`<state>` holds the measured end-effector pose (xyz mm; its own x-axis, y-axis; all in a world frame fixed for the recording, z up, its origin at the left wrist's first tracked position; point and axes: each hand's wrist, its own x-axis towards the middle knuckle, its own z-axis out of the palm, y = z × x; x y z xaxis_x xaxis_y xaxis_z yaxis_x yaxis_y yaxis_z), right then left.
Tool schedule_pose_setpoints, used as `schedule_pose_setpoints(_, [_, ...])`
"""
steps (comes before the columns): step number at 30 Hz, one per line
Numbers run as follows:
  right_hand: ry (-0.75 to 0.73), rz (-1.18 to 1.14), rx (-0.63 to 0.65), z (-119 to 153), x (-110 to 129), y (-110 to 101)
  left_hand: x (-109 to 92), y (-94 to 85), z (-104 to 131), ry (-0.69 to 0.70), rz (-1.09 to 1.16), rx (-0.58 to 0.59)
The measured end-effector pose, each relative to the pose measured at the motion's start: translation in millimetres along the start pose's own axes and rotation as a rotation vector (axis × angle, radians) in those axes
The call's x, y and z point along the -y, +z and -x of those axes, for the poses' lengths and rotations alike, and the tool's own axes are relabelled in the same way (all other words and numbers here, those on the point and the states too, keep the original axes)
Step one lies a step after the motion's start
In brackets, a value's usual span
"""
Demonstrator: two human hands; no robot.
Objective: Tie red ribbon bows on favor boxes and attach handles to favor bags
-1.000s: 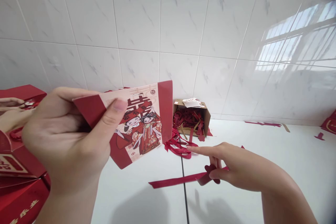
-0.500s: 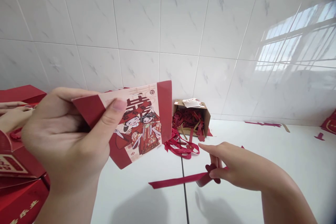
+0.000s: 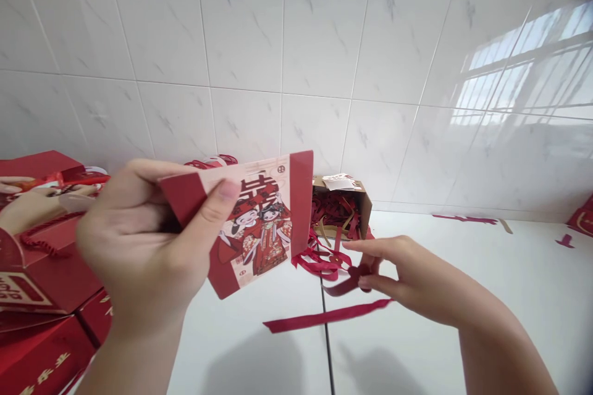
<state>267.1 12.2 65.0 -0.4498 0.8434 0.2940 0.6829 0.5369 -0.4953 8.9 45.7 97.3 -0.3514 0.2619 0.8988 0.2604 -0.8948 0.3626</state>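
Note:
In the head view my left hand (image 3: 152,247) is closed on a red and pink card box (image 3: 266,222) printed with two cartoon figures, its thumb pressed on the front. My right hand (image 3: 398,271), lower right of the box, pinches a dark red strap (image 3: 345,286) with a rounded, lobed end. Below that hand a flat red ribbon (image 3: 324,317) lies on the white table (image 3: 250,333). Just beyond my right fingertips is a heap of red ribbons (image 3: 319,264), in front of an open cardboard box (image 3: 365,207) full of dark red straps.
Red gift boxes (image 3: 55,265) are stacked at the left, where another person's hand (image 3: 32,207) works. Loose red strips (image 3: 463,219) lie along the tiled wall (image 3: 245,43). Another red item (image 3: 581,220) is at the right edge.
My left hand and the card box have moved right and slightly down. My right hand has lifted the strap toward the ribbon heap, uncovering more of the flat ribbon.

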Motion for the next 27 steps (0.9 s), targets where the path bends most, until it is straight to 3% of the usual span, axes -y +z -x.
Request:
schedule_pose_setpoints(5, [-0.251,-0.047,-0.328,-4,4,0,-6,11.0,11,0.041,-0.071,0.115])
schedule_pose_setpoints(13, [-0.515,-0.116,-0.480,1,15,1,-7,22.5,28,0.086,-0.137,0.293])
schedule_pose_setpoints(19, [-0.551,-0.018,-0.666,-3,21,7,-9,30.6,42,0.115,-0.027,0.448])
schedule_pose_setpoints(27, [-0.517,0.041,-0.735,-5,23,11,-14,35.4,48,0.137,-0.012,0.489])
